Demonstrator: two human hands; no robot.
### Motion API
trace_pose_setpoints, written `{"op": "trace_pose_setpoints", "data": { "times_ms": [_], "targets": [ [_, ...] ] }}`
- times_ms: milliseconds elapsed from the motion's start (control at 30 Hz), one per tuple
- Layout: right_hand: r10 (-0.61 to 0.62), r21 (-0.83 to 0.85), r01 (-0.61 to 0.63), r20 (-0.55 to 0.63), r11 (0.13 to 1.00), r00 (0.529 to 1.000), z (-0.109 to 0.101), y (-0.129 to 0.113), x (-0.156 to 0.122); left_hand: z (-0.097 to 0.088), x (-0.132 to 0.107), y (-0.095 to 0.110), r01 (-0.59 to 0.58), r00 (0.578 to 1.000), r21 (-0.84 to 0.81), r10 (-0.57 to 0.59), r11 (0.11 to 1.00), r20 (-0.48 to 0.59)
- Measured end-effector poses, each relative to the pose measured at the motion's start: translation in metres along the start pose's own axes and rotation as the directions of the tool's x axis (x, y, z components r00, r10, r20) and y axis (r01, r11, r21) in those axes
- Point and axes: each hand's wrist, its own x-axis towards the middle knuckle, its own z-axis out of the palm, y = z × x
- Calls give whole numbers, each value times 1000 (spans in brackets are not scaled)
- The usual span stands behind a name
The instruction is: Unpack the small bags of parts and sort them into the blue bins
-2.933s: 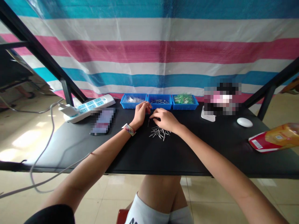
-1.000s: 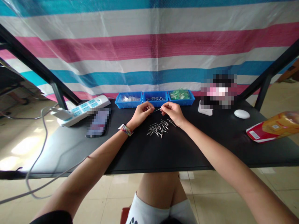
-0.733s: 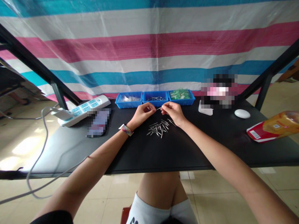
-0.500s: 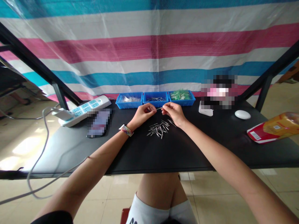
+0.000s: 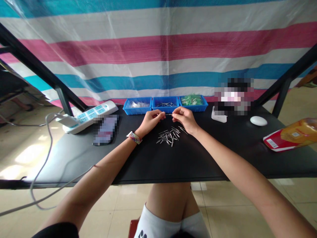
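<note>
A thin metal pin is held level between my two hands, just above the black table. My left hand pinches its left end with curled fingers. My right hand pinches its right end. A loose pile of several similar metal pins lies on the table right below and in front of my hands. Behind them stand three blue trays in a row: the left tray with clear small parts, the middle tray with metal pins, the right tray with green parts.
A white power strip with a plug and grey cable lies at the back left, a blurred flat object beside it. At the right are a white stand, a white mouse and a red-and-yellow packet. A striped tarp hangs behind.
My right hand left the pile with one pin and rose toward my left hand. Both hands now hold that pin between them, and it has turned level.
</note>
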Motion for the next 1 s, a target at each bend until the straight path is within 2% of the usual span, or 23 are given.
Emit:
{"op": "trace_pose_setpoints", "data": {
  "times_ms": [100, 267, 333, 433, 500, 567, 633, 667, 867, 1000],
  "targets": [
    [-35, -35, 35, 8, 999, 999, -1, -2, 3, -1, 1, 1, 10, 1000, -30, -10, 1000, -6],
    [-95, -68, 87, -122, 994, 988, -3, -6, 18, -3, 2, 0, 25, 1000, -126, -26, 992, -4],
    [-133, -163, 110, -136, 980, 982, -5, -8, 23, -3, 2, 0, 33, 999, -138, -34, 990, -4],
    [-274, -380, 205, -138, 902, 952, -12, -13, 22, -3, 2, 1, 41, 999, -138, -43, 990, -12],
    [-305, -473, 242, -60, 847, 950, -19, -18, 18, -3, 2, 1, 47, 999, -132, -49, 990, -10],
    [-232, -542, 254, 109, 801, 966, -27, -24, 14, -3, 2, 0, 52, 999, -128, -52, 990, -3],
    [-115, -613, 264, 272, 745, 955, -34, -30, 11, -3, 2, 0, 52, 999, -130, -53, 990, -1],
    [-59, -648, 262, 318, 715, 946, -37, -32, 10, -3, 2, 0, 51, 999, -133, -52, 990, -1],
    [232, -795, 171, 363, 582, 902, -44, -41, 5, -3, 1, 0, 53, 999, -126, -53, 991, 6],
    [319, -827, 139, 358, 545, 877, -40, -44, 3, -3, 1, 1, 50, 999, -122, -50, 991, 8]
  ]
}}
